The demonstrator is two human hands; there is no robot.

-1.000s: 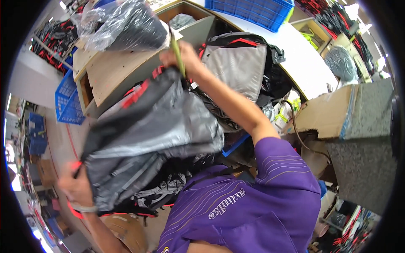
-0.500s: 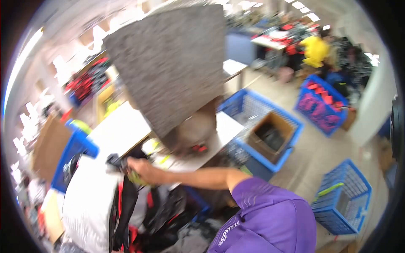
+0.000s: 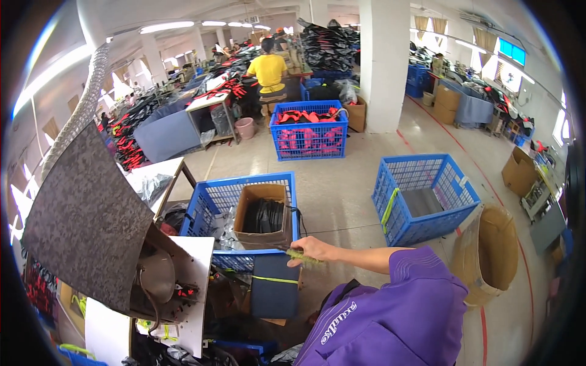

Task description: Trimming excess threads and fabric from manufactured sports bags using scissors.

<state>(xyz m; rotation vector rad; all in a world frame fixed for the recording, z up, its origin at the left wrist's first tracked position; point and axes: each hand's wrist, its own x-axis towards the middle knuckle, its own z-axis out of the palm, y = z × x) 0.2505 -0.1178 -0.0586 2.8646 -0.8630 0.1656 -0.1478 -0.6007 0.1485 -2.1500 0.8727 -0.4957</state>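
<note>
My right hand (image 3: pixel 310 251) reaches out to the left from a purple sleeve, at the near edge of a blue plastic crate (image 3: pixel 244 179). Its fingers are closed on a narrow yellow-green thing (image 3: pixel 303 257) with a dark end, whose kind I cannot make out. Just beyond the fingers, inside the crate, a cardboard box (image 3: pixel 259 236) contains dark items (image 3: pixel 267 215) and has a black cord over its edge. Clear plastic (image 3: pixel 229 232) lies beside that box. Below my hand is a dark flat panel (image 3: pixel 274 293) with a yellow-green strap across it. My left hand does not show.
A grey speckled hood (image 3: pixel 85 226) with a ribbed duct (image 3: pixel 79 104) rises over a white table (image 3: pixel 192 262) at the left. Another blue crate (image 3: pixel 421 213) and an open cardboard drum (image 3: pixel 488 256) stand right. Farther off are a crate of red-pink pieces (image 3: pixel 309 146), a pillar (image 3: pixel 384 73) and a person in yellow (image 3: pixel 267 70).
The view has swung right. My right hand has gone from beside the white bundle to the crate with the cardboard box, its fingers still closed. The bundle is out of view.
</note>
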